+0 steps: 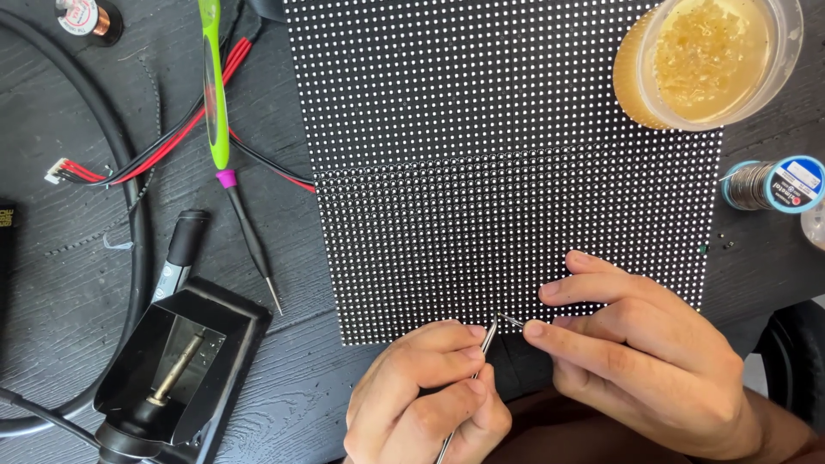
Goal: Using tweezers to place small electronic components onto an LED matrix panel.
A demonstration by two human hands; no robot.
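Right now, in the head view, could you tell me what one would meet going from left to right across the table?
Thick black cable → soldering iron in its black stand → green-handled screwdriver → black dotted LED panel → tub of amber flux → solder spool.

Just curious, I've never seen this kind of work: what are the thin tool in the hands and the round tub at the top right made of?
The tweezers look like bare steel: thin, grey, slightly shiny. The tub seems clear plastic, see-through at its rim, holding an amber, grainy paste. Both are guesses from looks alone.
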